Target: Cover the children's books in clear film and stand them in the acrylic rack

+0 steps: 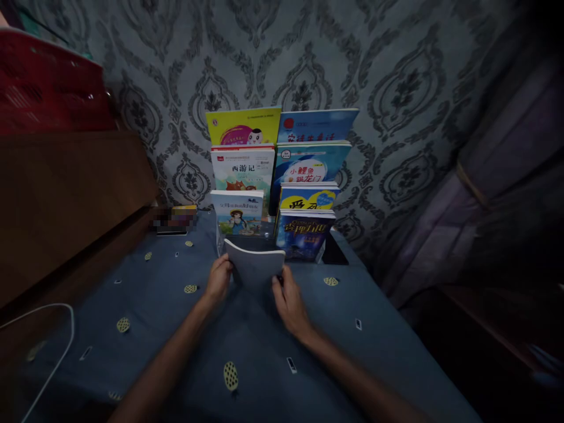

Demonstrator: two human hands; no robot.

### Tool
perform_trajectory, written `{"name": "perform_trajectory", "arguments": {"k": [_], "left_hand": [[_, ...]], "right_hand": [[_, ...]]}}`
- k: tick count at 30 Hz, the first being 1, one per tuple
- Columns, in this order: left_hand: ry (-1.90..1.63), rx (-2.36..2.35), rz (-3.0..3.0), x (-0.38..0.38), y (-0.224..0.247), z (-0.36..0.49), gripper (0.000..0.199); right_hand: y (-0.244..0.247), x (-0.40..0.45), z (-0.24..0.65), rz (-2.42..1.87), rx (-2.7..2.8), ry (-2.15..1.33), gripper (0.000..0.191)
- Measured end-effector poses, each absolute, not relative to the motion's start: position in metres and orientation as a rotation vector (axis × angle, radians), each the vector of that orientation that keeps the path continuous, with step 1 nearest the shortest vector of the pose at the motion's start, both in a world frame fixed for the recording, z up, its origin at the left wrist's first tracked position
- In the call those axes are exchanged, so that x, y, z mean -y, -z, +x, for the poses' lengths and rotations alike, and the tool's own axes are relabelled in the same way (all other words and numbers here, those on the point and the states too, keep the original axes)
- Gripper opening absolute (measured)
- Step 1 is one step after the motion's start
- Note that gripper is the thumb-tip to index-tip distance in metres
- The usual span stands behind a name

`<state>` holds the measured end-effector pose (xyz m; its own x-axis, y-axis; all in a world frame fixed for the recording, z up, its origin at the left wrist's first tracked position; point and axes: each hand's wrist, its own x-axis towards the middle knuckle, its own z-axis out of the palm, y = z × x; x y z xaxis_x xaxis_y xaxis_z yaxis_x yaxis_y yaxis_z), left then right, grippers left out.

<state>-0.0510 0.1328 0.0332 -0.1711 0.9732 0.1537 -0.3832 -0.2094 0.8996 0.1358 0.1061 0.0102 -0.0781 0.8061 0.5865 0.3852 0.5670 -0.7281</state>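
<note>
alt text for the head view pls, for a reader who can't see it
A person's left hand and right hand grip a thin gray book by its sides, in front of two columns of upright books on a blue patterned cloth. Damask-style wallpaper covers the wall behind, with a red container at left and a purple curtain at right.

Red basket (53, 88) — cut off left, curtain (480, 170) blurred, held book (255, 269) — far side hidden

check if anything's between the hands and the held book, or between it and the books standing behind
Nothing visible: the left hand and right hand grip the held book at its sides. No obstacle clearly shows before the standing books, but the held book hides part of that gap.
</note>
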Motion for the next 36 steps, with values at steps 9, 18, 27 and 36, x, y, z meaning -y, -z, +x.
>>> {"name": "perform_trajectory", "arguments": {"k": [9,18,27,36], "left_hand": [[-1.587,-0.855,1.047,-0.137,-0.033,-0.048,0.005],[-1.722,-0.957,1.156,-0.173,-0.059,-0.065,0.005],[-2.263,-0.937,1.545,-0.205,-0.122,-0.085,0.021],[-2.149,-0.852,1.634,-0.226,-0.112,-0.094,0.03]], "right_hand": [[-0.004,-0.12,0.12,-0.918,1.712,-0.397,0.026],[-0.03,-0.162,0.09,-0.856,1.642,-0.35,0.035],[-0.101,-0.19,0.08,-0.598,1.551,-0.342,0.027],[-0.099,-0.212,0.087,-0.561,1.583,-0.425,0.033]]}}
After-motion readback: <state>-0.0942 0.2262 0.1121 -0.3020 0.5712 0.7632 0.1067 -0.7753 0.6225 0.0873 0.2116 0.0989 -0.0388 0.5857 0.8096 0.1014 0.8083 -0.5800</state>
